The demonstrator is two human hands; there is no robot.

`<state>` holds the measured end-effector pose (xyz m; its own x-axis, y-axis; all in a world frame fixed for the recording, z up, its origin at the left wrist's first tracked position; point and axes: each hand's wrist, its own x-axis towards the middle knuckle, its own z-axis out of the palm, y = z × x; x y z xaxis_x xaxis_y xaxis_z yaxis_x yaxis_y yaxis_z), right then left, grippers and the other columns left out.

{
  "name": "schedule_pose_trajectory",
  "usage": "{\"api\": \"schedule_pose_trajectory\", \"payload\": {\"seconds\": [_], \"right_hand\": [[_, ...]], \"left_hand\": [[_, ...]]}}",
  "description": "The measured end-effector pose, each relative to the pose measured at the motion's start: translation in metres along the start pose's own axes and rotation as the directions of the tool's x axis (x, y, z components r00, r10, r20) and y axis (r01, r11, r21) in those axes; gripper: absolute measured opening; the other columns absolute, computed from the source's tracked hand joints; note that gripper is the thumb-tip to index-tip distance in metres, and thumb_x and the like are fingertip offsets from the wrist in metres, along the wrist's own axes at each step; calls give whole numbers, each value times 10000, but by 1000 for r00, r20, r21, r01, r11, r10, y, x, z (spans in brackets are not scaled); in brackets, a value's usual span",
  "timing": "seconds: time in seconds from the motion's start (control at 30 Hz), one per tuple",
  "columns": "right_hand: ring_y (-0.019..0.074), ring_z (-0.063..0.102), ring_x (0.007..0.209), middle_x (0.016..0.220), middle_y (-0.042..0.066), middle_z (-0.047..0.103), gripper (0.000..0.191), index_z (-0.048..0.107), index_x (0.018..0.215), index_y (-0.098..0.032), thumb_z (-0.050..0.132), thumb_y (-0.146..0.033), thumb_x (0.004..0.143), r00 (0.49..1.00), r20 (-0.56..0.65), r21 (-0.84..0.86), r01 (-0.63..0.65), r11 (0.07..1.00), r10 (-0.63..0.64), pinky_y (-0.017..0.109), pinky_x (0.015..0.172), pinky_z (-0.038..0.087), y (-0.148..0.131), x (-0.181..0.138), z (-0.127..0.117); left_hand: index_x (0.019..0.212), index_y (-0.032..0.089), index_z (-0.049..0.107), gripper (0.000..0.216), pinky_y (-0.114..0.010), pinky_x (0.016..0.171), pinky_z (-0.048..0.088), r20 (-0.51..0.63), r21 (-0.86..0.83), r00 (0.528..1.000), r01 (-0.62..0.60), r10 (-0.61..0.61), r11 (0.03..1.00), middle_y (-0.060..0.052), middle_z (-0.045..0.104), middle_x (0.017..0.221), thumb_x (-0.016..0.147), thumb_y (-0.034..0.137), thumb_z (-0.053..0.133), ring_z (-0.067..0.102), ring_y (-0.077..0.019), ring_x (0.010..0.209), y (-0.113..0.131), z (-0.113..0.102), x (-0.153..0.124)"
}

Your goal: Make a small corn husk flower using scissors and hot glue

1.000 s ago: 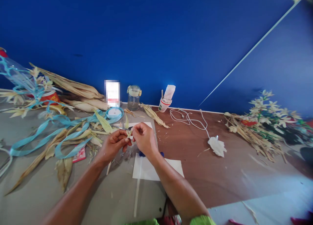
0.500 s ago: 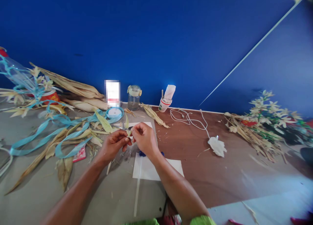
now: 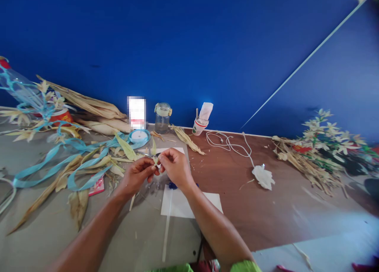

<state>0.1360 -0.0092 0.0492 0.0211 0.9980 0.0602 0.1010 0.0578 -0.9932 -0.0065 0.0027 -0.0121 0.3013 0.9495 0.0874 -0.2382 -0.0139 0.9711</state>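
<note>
Papery husk strip (image 3: 156, 160) looking matt, blue ribbon (image 3: 41, 167) gleaming satin-smooth, glass jar (image 3: 162, 118) shining clear, wooden worktop (image 3: 237, 209) showing matt brown.

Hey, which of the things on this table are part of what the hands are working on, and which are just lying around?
In use: husk piece, pinched by left hand and right hand; likely the loose husks beside them.
Lying about: blue ribbon, glass jar, cup, white cable, paper sheet.
</note>
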Motion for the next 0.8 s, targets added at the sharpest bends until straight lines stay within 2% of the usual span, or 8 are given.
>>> {"api": "schedule_pose_trajectory", "payload": {"seconds": [0.2, 0.53, 0.8], "right_hand": [[85, 494, 410, 460, -58, 518, 117, 538, 654, -173, 539, -262, 731, 999, 38, 84, -9, 996, 6, 195, 452, 390, 2, 1, -1], [77, 481, 408, 444, -62, 512, 120, 539, 658, -173, 572, -276, 711, 997, 74, 197, -24, 980, 9, 201, 472, 411, 7, 3, 1], [66, 467, 398, 480, -47, 563, 136, 543, 638, -176, 602, -289, 684, 993, 111, 309, -78, 948, 45, 188, 445, 388, 9, 6, 2]], "left_hand": [[764, 168, 589, 120, -191, 447, 366, 8, 30, 1000, -22, 22, 999, 1, 649, 650, 760, 274, 645, 484, -65, 459, -3, -3, 0], [735, 163, 629, 137, -210, 467, 387, -94, 102, 991, -87, 96, 991, -7, 624, 635, 718, 290, 676, 489, -88, 492, 2, 1, -1], [720, 165, 650, 115, -228, 487, 412, -124, 117, 981, -137, 152, 984, -8, 604, 658, 696, 273, 684, 512, -101, 517, 5, 1, -2]]}}
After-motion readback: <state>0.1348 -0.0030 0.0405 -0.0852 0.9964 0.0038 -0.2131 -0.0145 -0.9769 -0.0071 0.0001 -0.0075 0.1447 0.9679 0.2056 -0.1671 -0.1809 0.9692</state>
